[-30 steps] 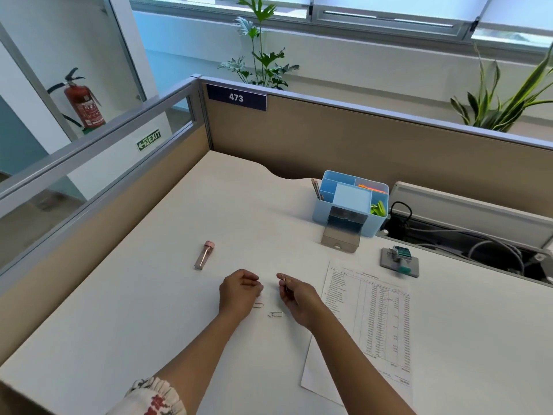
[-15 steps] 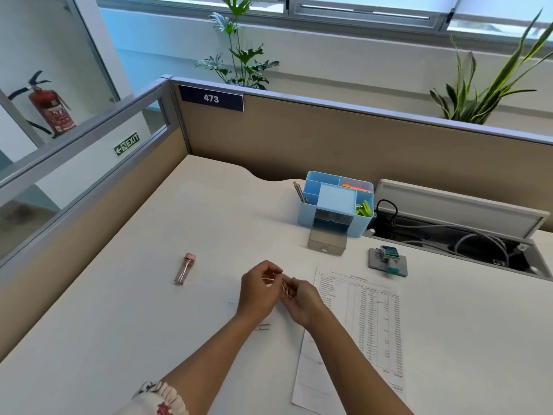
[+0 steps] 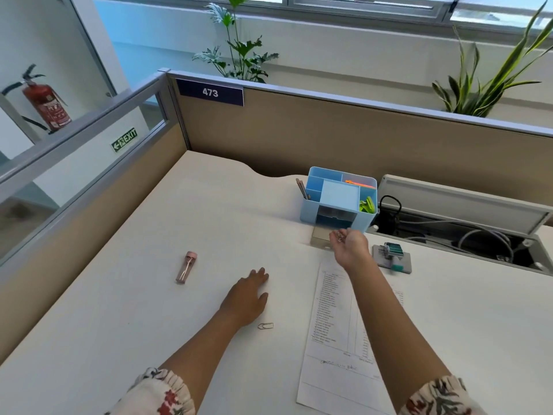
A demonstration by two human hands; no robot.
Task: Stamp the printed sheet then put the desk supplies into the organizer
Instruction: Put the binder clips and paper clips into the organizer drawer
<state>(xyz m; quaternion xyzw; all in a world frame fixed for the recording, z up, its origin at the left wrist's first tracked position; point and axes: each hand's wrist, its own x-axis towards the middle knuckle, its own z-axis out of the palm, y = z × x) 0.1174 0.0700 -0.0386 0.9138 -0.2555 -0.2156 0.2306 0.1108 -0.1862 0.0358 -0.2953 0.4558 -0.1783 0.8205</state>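
My right hand (image 3: 350, 247) has its fingers (image 3: 336, 235) pinching paper clips (image 3: 340, 236) over the open drawer (image 3: 321, 239) of the blue organizer (image 3: 338, 202) just beyond. My left hand (image 3: 247, 298) lies flat on the bench (image 3: 149, 310), fingers together — one paper clip (image 3: 265, 325) beside its wrist. The printed sheet (image 3: 338, 333) lies under my right forearm, the stamp (image 3: 392, 256) just right of my fingers.

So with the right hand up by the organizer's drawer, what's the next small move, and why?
Probably release the paper clips from the right hand into the pulled-out drawer of the organizer: the hand hangs just over it, pinching them.
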